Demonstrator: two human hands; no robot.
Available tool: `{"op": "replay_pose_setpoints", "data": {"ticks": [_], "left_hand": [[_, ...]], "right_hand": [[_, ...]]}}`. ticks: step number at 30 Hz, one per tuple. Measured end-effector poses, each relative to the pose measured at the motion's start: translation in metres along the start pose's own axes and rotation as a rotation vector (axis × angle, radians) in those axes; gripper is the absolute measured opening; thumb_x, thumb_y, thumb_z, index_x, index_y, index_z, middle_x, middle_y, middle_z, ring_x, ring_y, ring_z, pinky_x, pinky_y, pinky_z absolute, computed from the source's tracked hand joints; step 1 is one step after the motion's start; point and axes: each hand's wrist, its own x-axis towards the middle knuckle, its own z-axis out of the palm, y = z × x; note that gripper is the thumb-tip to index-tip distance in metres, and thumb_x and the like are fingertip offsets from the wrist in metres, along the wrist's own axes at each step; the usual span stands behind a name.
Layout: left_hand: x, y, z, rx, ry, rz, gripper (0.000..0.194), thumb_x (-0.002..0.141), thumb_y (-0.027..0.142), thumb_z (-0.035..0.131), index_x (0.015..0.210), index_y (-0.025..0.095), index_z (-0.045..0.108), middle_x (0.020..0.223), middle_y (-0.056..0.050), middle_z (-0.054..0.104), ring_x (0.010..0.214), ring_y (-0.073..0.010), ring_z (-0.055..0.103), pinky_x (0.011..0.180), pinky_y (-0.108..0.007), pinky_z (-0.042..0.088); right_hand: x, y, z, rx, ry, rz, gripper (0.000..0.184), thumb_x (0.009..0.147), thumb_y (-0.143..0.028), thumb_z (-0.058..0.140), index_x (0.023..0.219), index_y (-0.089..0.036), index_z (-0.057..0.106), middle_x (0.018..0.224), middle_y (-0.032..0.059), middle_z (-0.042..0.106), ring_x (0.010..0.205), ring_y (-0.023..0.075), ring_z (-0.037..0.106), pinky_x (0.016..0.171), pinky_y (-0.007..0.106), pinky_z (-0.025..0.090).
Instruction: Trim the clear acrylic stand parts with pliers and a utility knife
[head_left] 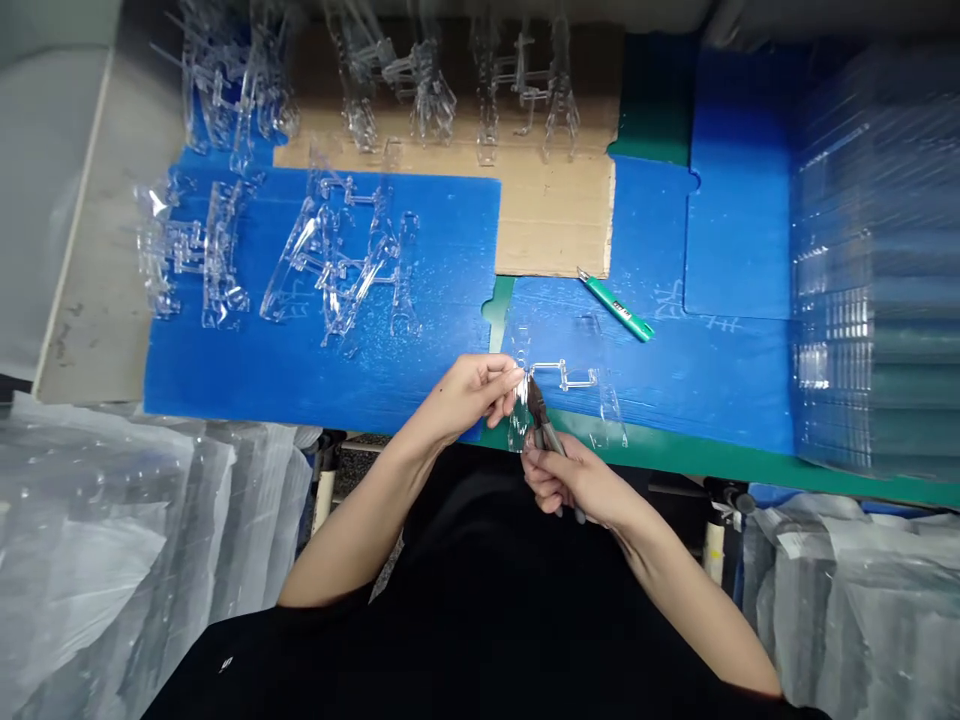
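Pliers grasped in right hand | left hand pinches clear plastic part | green pen-shaped tool at 1 o'clock from pliers

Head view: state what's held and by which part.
Right hand grips pliers by the handles; left hand pinches a clear plastic piece by its left side.

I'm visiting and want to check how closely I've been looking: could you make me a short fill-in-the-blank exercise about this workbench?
1. While the left hand holds a clear plastic part, the right hand grips pliers whose handles are coloured ____.
2. The pen-like tool, lying mostly on a blue sheet, has a body coloured ____.
3. The flat brown sheet beyond the hands is made of ____.
4. The colour of the person's top is ____.

Missing words: grey; green; cardboard; black.
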Motion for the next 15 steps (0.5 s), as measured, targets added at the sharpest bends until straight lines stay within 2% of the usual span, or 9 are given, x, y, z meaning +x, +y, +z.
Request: {"op": "replay_pose_setpoints", "data": {"ticks": [4,8,10,12,15], "left_hand": [[0.023,-0.004,0.008,0.024,-0.031,-0.063,0.053,0.095,0.062,0.077,0.075,0.015,0.061,0.061,0.001,0.062,0.043,-0.0053,0.049,0.046,-0.018,0.036],[0.025,0.003,0.003,0.132,-0.055,-0.087,0.053,0.095,0.062,0.074,0.074,0.016,0.061,0.058,0.002,0.061,0.044,-0.0065,0.049,0.050,-0.019,0.038],[0.023,0.009,-0.010,0.236,0.014,-0.062,0.050,0.097,0.059,0.073,0.074,0.016,0.062,0.056,0.002,0.060,0.044,-0.0068,0.048,0.052,-0.020,0.039],[0.023,0.014,-0.029,0.379,0.138,-0.035,0.047,0.098,0.056,0.071,0.074,0.016,0.064,0.056,0.002,0.060,0.044,-0.0078,0.046,0.053,-0.021,0.039],[0.024,0.016,-0.058,0.623,0.259,-0.076,0.051,0.098,0.058,0.068,0.068,0.018,0.064,0.050,0.001,0.058,0.045,-0.0120,0.050,0.057,-0.025,0.041]], "right_hand": [[0.006,0.005,-0.015,0.072,0.008,-0.042,0.048,0.090,-0.053,0.077,0.091,-0.025,0.038,0.071,-0.0110,0.034,0.058,0.0062,0.022,0.052,0.020,0.019],[0.009,0.012,-0.023,0.084,0.016,-0.079,0.050,0.089,-0.056,0.078,0.092,-0.026,0.038,0.070,-0.0112,0.035,0.056,0.0059,0.021,0.051,0.019,0.018],[0.010,0.017,-0.026,0.071,0.040,-0.115,0.052,0.090,-0.059,0.078,0.092,-0.026,0.038,0.071,-0.0112,0.035,0.056,0.0059,0.022,0.052,0.019,0.019],[0.007,0.020,-0.027,0.047,0.057,-0.154,0.052,0.090,-0.059,0.080,0.093,-0.025,0.040,0.072,-0.0108,0.035,0.057,0.0063,0.025,0.053,0.020,0.023],[-0.006,0.020,-0.027,-0.019,0.038,-0.190,0.049,0.085,-0.053,0.088,0.097,-0.023,0.051,0.078,-0.0083,0.042,0.061,0.0077,0.037,0.059,0.024,0.035]]}}
